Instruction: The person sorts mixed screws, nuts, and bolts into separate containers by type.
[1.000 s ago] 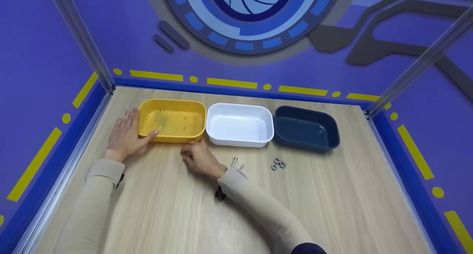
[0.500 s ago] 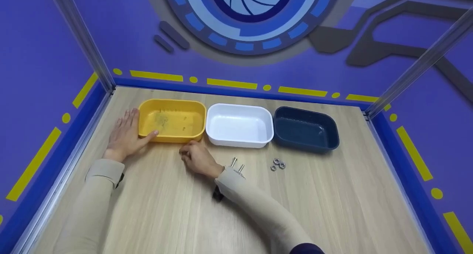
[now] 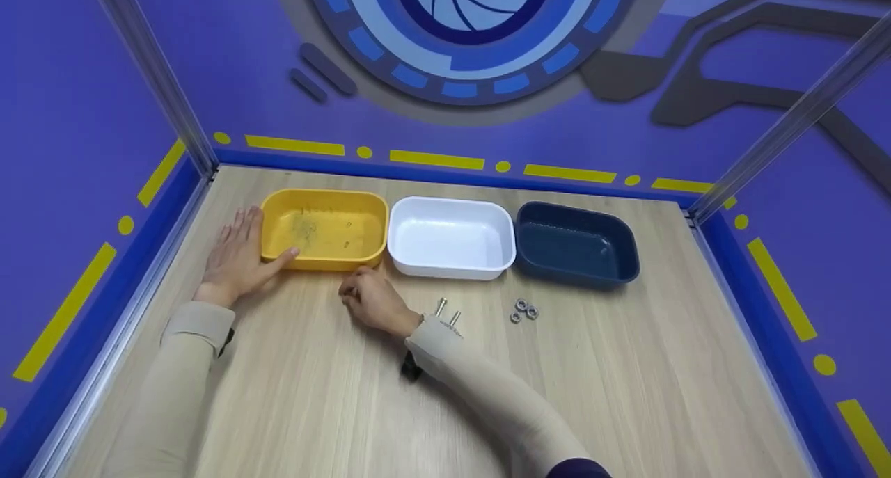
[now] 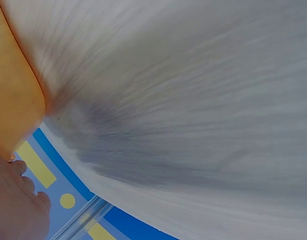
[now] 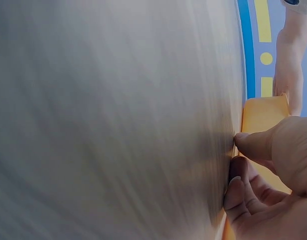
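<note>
My left hand (image 3: 235,259) lies along the left end of the yellow plastic bin (image 3: 324,264), fingers straight and thumb over its front rim. In front of this bin's right half, my right hand (image 3: 376,303) is down at the tabletop with fingers curled. The right wrist view has its thumb (image 5: 256,144) and bent fingers (image 5: 235,192) meeting the wooden surface, a small gap between them. I cannot tell whether a small thing is under those fingertips. Two metal bolts (image 3: 441,306) lie by the right cuff, partly behind it. Three hex nuts (image 3: 532,312) lie grouped further right.
A white bin (image 3: 451,241) and a dark blue bin (image 3: 576,248) stand in a row to the right of the yellow one. Purple-blue walls (image 3: 487,133) with metal corner posts (image 3: 163,74) enclose the wooden table (image 3: 626,380) at the back and sides.
Very little differs: the right hand stays low in front of the yellow bin, with only a slight shift of the wrist. The left hand keeps its place on the bin.
</note>
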The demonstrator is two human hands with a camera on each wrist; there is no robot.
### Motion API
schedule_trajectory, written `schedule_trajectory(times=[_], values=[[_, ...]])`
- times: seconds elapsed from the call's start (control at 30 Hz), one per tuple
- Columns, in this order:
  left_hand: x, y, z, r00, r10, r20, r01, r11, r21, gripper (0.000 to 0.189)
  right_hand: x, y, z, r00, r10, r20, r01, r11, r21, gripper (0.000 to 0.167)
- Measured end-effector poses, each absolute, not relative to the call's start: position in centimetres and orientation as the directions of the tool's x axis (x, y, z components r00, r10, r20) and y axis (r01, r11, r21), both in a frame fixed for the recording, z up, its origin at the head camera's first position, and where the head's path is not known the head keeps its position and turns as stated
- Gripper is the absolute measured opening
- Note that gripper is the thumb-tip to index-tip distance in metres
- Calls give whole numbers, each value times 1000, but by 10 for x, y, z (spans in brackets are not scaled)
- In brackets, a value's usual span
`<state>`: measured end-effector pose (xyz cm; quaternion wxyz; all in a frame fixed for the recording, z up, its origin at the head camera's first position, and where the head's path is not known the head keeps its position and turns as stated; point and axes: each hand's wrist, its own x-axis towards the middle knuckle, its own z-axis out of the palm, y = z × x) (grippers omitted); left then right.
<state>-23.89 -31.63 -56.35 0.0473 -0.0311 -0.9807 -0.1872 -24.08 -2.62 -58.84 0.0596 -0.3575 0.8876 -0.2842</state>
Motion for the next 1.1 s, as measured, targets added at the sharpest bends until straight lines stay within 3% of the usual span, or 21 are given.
schedule_trajectory(times=[1.1], values=[[-237, -314, -562, -994, 39, 102, 75, 921, 382, 115, -241, -24, -581, -723, -684, 93, -566, 510, -648, 10]])
